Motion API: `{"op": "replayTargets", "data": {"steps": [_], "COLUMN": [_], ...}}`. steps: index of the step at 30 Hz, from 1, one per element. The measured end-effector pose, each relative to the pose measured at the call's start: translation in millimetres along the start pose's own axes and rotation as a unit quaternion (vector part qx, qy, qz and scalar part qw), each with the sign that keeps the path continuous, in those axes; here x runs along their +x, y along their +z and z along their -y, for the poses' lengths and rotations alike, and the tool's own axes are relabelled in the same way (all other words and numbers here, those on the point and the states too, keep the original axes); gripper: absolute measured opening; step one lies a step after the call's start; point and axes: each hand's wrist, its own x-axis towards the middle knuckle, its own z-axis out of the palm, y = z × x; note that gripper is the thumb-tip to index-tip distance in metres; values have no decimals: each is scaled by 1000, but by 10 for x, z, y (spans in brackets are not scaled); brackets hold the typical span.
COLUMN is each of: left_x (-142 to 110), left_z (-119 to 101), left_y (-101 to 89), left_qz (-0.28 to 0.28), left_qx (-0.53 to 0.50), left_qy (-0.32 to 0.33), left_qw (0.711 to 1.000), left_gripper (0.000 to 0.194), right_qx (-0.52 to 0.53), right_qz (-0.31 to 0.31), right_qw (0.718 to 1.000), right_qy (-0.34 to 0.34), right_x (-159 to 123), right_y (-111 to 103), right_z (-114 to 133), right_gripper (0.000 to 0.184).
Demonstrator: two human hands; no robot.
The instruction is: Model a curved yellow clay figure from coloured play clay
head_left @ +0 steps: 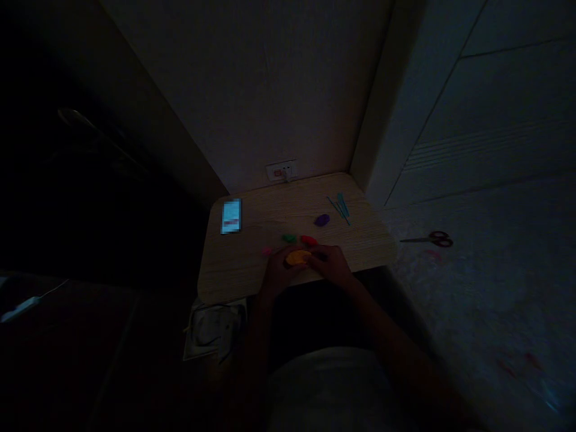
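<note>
A flattened piece of orange modelling clay (pixel 297 258) is held between both hands over the near edge of the small wooden table (pixel 243 270). My left hand (pixel 278 274) grips its left side, fingers curled around it. On the right side, my right hand (pixel 333 263) pinches the edge with bent fingers. Just beyond the hands lie a green lump of clay (pixel 289 238) and a red one (pixel 309 240). A pink lump (pixel 267 251) sits beside my left hand, partly hidden by it. Farther back is a purple lump (pixel 322 220).
Thin teal tools (pixel 342 205) lie at the table's back right. A lit phone (pixel 231 216) rests at the back left. Scissors (pixel 432 239) are to the right of the table. A wall socket (pixel 282 171) with a plug is behind it. The room is dim.
</note>
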Motion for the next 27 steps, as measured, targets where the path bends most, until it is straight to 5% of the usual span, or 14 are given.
{"op": "replayTargets", "data": {"steps": [13,20,27], "left_x": [-35,-102,-138], "left_z": [-74,-35,-83], "left_y": [-7,-13,42], "left_qz": [-18,-50,-20], "left_qx": [9,55,23], "left_qy": [-11,-42,-20], "left_qw": [1000,996,999], "left_gripper": [28,14,28], "right_qx": [15,34,1], "right_qz": [2,48,14], "right_qw": [1000,994,999], "right_qy": [-13,-91,-39], "right_x": [-11,-42,-75], "right_y": [-28,2,-12], "right_z": [13,22,18], "right_gripper": [34,37,30]}}
